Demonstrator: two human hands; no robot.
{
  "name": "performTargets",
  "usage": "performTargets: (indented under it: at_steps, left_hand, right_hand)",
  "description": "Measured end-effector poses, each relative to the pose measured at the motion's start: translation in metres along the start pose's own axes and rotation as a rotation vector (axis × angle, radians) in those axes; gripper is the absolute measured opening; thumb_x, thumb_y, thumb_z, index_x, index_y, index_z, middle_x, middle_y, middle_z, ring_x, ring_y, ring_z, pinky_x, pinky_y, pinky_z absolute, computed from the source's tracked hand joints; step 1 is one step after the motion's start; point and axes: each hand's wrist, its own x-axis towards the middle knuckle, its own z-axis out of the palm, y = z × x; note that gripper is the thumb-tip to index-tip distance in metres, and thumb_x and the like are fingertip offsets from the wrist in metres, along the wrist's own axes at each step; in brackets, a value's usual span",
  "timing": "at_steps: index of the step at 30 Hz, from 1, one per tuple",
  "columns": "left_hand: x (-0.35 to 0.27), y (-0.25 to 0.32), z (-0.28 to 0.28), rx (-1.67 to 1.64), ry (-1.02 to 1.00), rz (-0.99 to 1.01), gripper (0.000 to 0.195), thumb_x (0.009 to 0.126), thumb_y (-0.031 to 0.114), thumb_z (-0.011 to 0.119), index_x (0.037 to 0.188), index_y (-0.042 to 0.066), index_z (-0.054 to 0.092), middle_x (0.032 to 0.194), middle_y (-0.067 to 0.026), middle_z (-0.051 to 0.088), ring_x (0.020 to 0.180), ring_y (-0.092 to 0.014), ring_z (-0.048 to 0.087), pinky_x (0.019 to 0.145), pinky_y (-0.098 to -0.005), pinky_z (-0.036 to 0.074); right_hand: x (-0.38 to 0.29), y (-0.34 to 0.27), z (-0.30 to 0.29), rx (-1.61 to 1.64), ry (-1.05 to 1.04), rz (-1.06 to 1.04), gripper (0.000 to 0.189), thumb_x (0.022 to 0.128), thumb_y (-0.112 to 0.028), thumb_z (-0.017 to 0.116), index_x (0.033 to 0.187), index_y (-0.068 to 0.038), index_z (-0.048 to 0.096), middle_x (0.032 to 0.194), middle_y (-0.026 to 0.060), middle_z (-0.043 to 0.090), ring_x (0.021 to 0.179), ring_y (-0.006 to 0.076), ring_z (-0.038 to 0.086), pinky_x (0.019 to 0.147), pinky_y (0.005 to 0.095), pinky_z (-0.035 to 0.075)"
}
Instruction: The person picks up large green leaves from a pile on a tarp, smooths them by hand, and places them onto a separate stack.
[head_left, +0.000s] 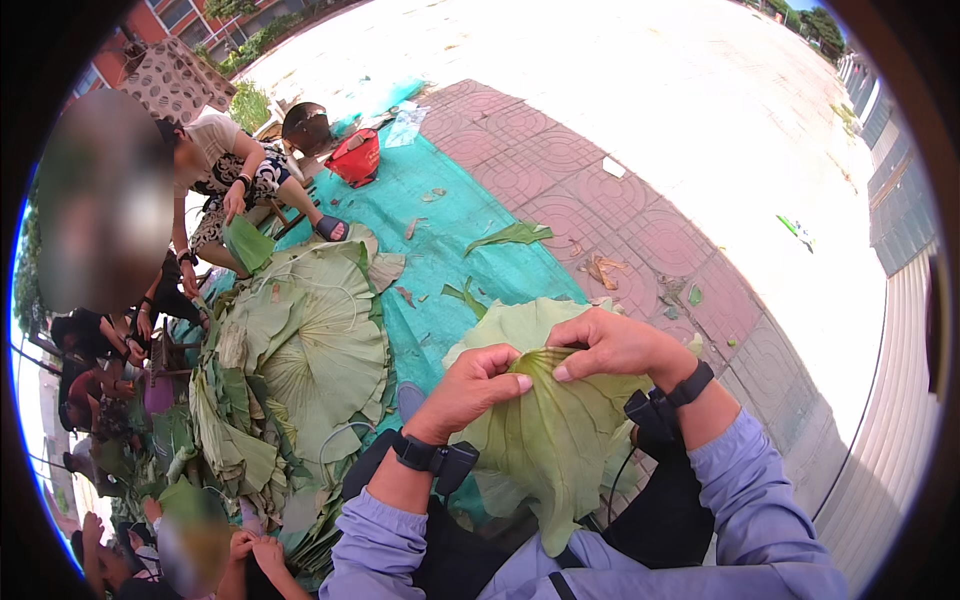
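A large pale-green lotus leaf (555, 442) hangs in folds over my lap, its upper edge pinched between both hands. My left hand (480, 386) grips it with thumb and fingers on the left side of the gathered edge. Close beside it, my right hand (611, 345) holds the same edge with its thumb pressed on the leaf. Behind my hands, another pale leaf (510, 319) spreads out; its lower part is hidden. To my left lies a big pile of stacked lotus leaves (322, 337), with a pale cord across it.
A green tarp (420, 195) covers the ground ahead, with leaf scraps (510, 236) on it. Pink paving tiles (525, 150) run along its right. A red bag (356, 157) and a dark bucket (306, 127) stand farther off. A seated person (232, 165) holds a leaf; others sit left.
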Motion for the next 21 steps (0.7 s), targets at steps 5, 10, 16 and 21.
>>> performTargets:
  at_steps: [5, 10, 16, 21]
  left_hand:
    - [0.013, -0.014, -0.012, 0.133, -0.030, -0.022, 0.010, 0.077, 0.010, 0.058, 0.083, 0.002, 0.056, 0.074, 0.0047, 0.053, 0.065, -0.001, 0.046, 0.058, -0.0174, 0.038]
    - [0.014, -0.015, -0.008, 0.019, 0.021, -0.069, 0.012, 0.076, 0.008, 0.058, 0.084, 0.001, 0.055, 0.072, 0.0041, 0.052, 0.062, -0.002, 0.044, 0.054, -0.0175, 0.036]
    - [0.002, -0.006, -0.004, -0.150, 0.065, -0.073, 0.018, 0.075, 0.004, 0.055, 0.093, 0.001, 0.055, 0.082, 0.0020, 0.055, 0.073, -0.003, 0.048, 0.065, -0.0187, 0.039]
    - [0.004, -0.017, -0.009, -0.058, 0.021, -0.052, 0.018, 0.076, 0.004, 0.054, 0.094, -0.001, 0.055, 0.082, 0.0021, 0.055, 0.071, -0.003, 0.048, 0.062, -0.0181, 0.039]
  right_hand:
    - [0.014, 0.012, 0.008, 0.242, 0.146, -0.034, 0.027, 0.066, -0.009, 0.061, 0.089, 0.002, 0.055, 0.080, 0.0017, 0.056, 0.075, 0.0082, 0.050, 0.067, 0.0226, 0.040]
    - [0.019, 0.015, 0.009, 0.232, 0.191, -0.005, 0.027, 0.064, -0.004, 0.060, 0.090, 0.000, 0.054, 0.077, 0.0003, 0.054, 0.072, 0.0069, 0.049, 0.065, 0.0218, 0.040]
    - [0.019, 0.018, 0.016, 0.155, 0.258, -0.029, 0.030, 0.062, -0.004, 0.057, 0.091, 0.000, 0.053, 0.075, 0.0007, 0.054, 0.070, 0.0070, 0.048, 0.062, 0.0218, 0.040]
    - [0.018, 0.018, 0.022, 0.094, 0.301, -0.064, 0.033, 0.061, -0.006, 0.056, 0.094, 0.000, 0.051, 0.071, 0.0008, 0.051, 0.066, 0.0076, 0.046, 0.059, 0.0218, 0.038]
